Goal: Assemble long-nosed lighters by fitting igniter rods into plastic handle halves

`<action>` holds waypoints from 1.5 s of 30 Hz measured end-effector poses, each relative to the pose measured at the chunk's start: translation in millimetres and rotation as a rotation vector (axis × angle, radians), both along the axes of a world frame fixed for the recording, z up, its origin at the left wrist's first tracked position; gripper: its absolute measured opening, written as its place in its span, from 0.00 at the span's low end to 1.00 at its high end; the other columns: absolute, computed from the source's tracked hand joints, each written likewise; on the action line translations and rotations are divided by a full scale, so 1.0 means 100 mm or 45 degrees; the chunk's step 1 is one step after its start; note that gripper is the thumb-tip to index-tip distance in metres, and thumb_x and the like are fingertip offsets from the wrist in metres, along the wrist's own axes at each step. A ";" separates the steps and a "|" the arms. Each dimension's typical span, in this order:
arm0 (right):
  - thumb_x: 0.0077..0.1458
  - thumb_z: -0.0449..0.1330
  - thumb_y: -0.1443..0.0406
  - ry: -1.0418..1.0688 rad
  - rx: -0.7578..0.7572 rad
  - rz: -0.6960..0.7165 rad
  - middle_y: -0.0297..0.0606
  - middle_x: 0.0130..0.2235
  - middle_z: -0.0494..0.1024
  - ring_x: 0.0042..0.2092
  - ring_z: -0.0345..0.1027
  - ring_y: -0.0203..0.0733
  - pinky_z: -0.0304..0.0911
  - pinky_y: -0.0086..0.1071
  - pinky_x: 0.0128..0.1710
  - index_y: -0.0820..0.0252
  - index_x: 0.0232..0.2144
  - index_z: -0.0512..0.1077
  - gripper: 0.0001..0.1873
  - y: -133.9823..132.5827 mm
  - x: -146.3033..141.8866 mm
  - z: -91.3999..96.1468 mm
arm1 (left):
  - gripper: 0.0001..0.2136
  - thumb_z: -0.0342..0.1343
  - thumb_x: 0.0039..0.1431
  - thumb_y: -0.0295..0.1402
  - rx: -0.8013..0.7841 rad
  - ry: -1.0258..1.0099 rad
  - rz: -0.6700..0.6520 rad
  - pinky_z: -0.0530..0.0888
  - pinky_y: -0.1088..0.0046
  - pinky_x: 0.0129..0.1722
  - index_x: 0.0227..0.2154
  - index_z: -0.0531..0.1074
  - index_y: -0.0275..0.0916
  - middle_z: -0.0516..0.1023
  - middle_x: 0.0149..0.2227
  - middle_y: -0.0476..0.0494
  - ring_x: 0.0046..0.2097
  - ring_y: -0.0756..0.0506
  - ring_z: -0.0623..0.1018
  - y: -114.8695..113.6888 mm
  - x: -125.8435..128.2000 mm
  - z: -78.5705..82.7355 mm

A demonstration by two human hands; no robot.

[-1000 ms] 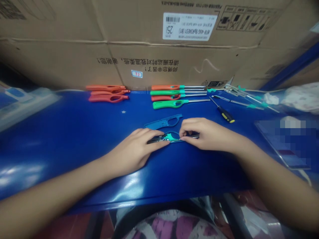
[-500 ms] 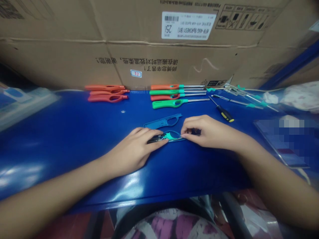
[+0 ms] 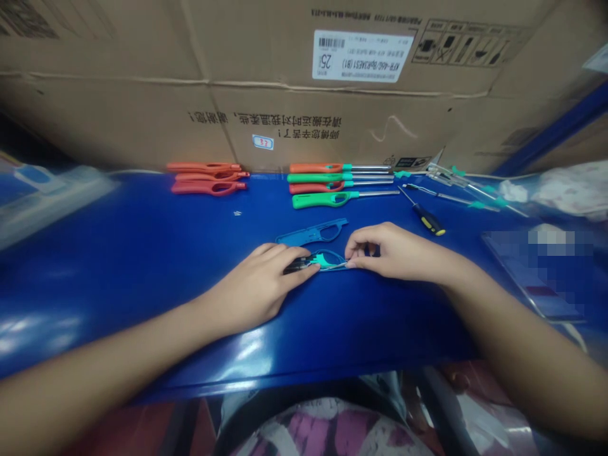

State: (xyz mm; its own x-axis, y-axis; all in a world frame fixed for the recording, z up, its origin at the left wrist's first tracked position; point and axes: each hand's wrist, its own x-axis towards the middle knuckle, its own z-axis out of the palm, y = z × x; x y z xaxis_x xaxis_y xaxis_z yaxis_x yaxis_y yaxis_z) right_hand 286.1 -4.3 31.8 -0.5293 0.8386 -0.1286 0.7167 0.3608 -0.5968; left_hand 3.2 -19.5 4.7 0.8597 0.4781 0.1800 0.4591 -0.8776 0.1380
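A blue lighter shell half point(image 3: 334, 254) lies on the table with a green trigger point(image 3: 321, 260), dark inner parts and thin wires in it. My left hand point(image 3: 266, 282) is closed over its handle end, thumb and fingers gripping the sides. At the loop end my right hand point(image 3: 375, 250) pinches the thin wire point(image 3: 342, 265), fingertips against the shell; the exact grip is partly hidden. Just beyond lies the other blue shell half point(image 3: 313, 233), untouched, its inner side up.
Several assembled lighters point(image 3: 323, 199) with metal tubes lie beyond, with orange-red lighter shells point(image 3: 209, 188) to their left. A screwdriver point(image 3: 427, 220), tube assemblies point(image 3: 456, 197) and a phone-like slab point(image 3: 532, 278) are on the right. Small pins point(image 3: 238, 213) lie left. A cardboard box point(image 3: 266, 95) stands behind.
The right fingertips have shifted slightly at the loop end, and more of the thin wire shows there. My left hand keeps its hold. The view has moved a little.
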 end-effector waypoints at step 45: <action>0.63 0.59 0.69 -0.235 0.411 0.349 0.40 0.36 0.79 0.39 0.72 0.43 0.64 0.34 0.40 0.62 0.32 0.78 0.09 -0.09 0.05 0.02 | 0.21 0.47 0.68 0.24 0.032 -0.074 -0.023 0.76 0.54 0.53 0.61 0.70 0.41 0.73 0.59 0.35 0.56 0.37 0.74 0.05 -0.02 -0.06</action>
